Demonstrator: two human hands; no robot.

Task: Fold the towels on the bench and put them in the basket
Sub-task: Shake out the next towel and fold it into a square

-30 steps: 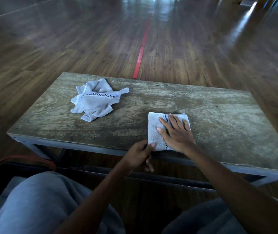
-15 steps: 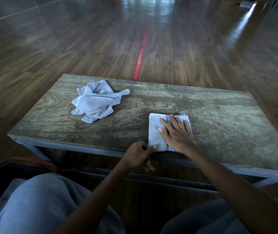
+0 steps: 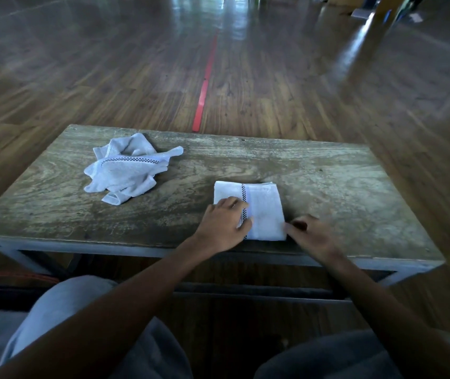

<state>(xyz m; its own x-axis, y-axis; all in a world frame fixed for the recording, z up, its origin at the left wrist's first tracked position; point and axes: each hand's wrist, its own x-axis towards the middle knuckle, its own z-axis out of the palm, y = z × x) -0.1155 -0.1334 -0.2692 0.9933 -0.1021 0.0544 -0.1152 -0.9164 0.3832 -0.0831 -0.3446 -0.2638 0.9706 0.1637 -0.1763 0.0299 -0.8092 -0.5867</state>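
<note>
— Where's the folded towel (image 3: pixel 259 209)?
— On the tabletop (image 3: pixel 341 181), near the front edge and a little right of the middle. It's a neat white rectangle with a checkered stripe running front to back, left of its centre.

— And the hands?
— The left hand (image 3: pixel 222 224) lies on the towel's left front part, fingers curled over the stripe; its thumb is against the cloth near the front edge. Whether that grip has actually pinched the fabric or only presses on it, I cannot tell. The right hand (image 3: pixel 310 235) is at the towel's right front corner, fingertips touching the edge. It's blurred, so its grip is just as unclear: fingers bent, nothing plainly held.

— The other towel?
— The crumpled towel (image 3: pixel 128 170) sits toward the back left corner of the tabletop, well apart from the folded one. Same checkered stripe, showing across its top, with one end trailing off to the right.

— Any basket?
— At the lower left there's something dark with an orange rim (image 3: pixel 13 277), down beside the person's knee, but too dim to name.

— Beyond the tabletop?
— Wooden floor (image 3: pixel 300 91), with a red line (image 3: pixel 203 91) running away from the back edge.
</note>
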